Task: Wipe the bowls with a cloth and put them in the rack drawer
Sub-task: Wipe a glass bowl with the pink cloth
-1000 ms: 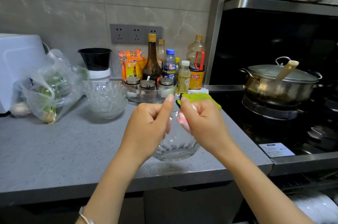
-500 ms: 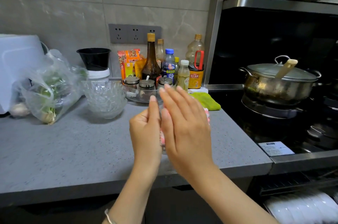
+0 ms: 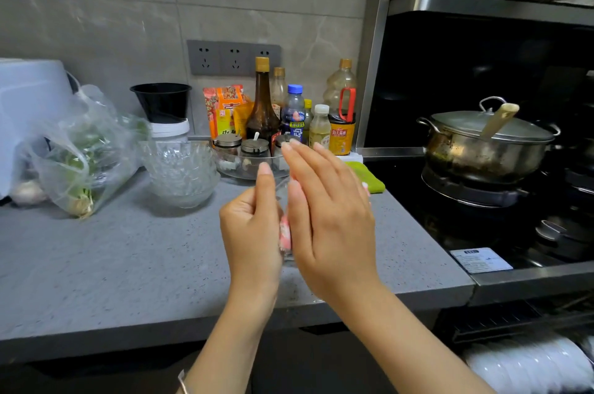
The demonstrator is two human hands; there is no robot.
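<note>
A clear glass bowl (image 3: 287,257) stands on edge between my hands over the counter's front, mostly hidden by them. My left hand (image 3: 250,233) grips its rim, fingers curled and thumb pointing up. With straight fingers, my right hand (image 3: 328,217) presses a pink and white cloth (image 3: 284,233) flat against the bowl. A stack of cut-glass bowls (image 3: 180,172) waits at the back left of the grey counter (image 3: 128,258). Below right, the rack drawer (image 3: 527,364) shows several white dishes.
A green cloth (image 3: 369,180) lies by the stove edge. Bottles (image 3: 263,104) and a glass tray of spice jars (image 3: 244,152) line the wall. A bag of greens (image 3: 80,156) sits left. A lidded steel pot (image 3: 482,143) stands on the black stove.
The bowl has gone from upright on the counter to tipped on its edge. My right hand has flattened against the cloth; over the last half second the hands barely moved.
</note>
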